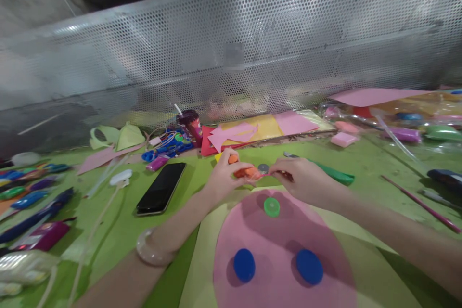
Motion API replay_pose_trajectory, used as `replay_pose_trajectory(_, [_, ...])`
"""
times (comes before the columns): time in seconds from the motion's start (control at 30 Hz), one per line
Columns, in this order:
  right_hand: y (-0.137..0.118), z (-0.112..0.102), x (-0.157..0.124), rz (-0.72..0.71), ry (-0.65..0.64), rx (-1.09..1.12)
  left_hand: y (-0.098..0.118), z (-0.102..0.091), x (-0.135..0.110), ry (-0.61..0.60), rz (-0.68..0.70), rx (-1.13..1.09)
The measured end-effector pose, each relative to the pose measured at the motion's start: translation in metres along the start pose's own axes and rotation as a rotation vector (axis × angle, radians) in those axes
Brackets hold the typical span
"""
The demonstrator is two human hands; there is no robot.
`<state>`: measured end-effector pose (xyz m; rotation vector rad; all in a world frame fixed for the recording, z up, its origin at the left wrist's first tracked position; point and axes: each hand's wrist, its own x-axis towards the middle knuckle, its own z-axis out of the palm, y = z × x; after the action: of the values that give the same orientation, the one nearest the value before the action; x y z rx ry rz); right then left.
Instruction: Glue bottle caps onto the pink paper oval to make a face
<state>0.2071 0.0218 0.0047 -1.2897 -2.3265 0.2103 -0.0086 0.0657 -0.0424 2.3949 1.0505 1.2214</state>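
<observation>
My left hand (224,171) is closed around a soft orange lump that looks like modelling clay (245,172), with what looks like clear wrap at its edge. Beside it my right hand (302,177) pinches a thin pink piece (266,174) whose tip reaches the orange lump; its kind is too blurred to tell. A small grey disc (263,168) is visible between the hands. Below them lies a pink paper shape (277,250) on a pale yellow sheet (202,269). On the pink shape sit a green disc (272,207) and two blue discs (244,265).
A black phone (161,188) and a white cable (96,236) lie left. Behind stand a dark cup with a straw (191,125) and coloured papers (267,127). A green cutter-like tool (335,174), a pink stick (422,204) and clay packs (402,134) are right. A perforated metal panel (231,57) closes the back.
</observation>
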Motion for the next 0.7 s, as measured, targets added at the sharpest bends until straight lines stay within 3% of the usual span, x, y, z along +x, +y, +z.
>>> replay_pose_trajectory(0.2, [-0.001, 0.003, -0.002, -0.019, 0.082, -0.058, -0.001, 0.002, 0.0, 0.004, -0.017, -0.001])
replay_pose_trajectory(0.47, [-0.006, 0.006, -0.001, -0.054, 0.02, 0.074, -0.005, 0.006, -0.001, 0.002, 0.051, 0.0])
replay_pose_trajectory(0.7, [-0.01, 0.008, -0.004, 0.004, -0.045, -0.037, -0.002, 0.006, -0.001, -0.02, 0.057, 0.04])
